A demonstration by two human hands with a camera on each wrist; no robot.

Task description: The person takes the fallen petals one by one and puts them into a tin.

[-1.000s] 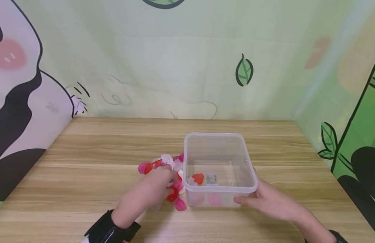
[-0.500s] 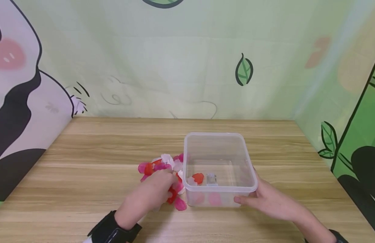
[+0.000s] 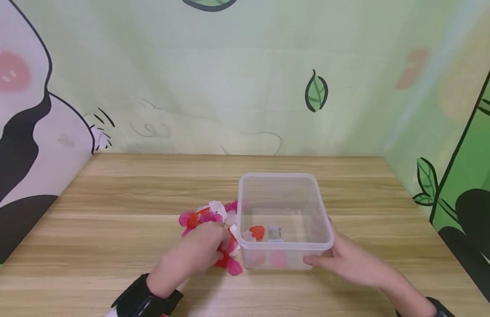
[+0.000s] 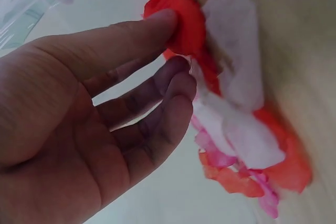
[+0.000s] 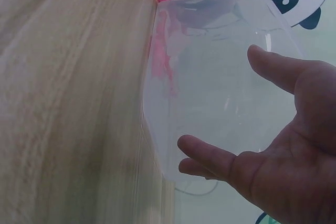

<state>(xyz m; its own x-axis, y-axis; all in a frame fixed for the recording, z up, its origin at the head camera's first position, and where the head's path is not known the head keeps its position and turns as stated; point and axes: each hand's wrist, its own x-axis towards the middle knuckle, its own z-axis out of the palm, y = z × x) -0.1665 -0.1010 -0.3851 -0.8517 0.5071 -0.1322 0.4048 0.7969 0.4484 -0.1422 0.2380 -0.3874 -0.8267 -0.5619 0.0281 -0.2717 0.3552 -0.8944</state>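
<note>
My left hand (image 3: 201,248) is low over a small heap of artificial petals (image 3: 207,215) in red, pink and white. The left wrist view shows its thumb pressing a red petal (image 4: 186,22) against the index finger, which is partly hidden. The other fingers curl close to white petals (image 4: 236,129). A clear plastic box (image 3: 286,259), without a lid on it, stands upright just right of the heap. A red petal (image 3: 257,232) and a few pale ones lie in it. My right hand (image 3: 348,259) rests around its near right corner, thumb and fingers spread and fairly straight.
The wooden table (image 3: 150,180) runs back to a cloth backdrop (image 3: 245,88) printed with a panda and leaves. A small clear, shiny patch (image 3: 274,233) shows at the box's front wall; a black band (image 3: 146,297) wraps the left wrist.
The left fingers have shifted slightly within the near part of the heap, around a red petal. The right hand and the box stay put; the head view has turned a little.
</note>
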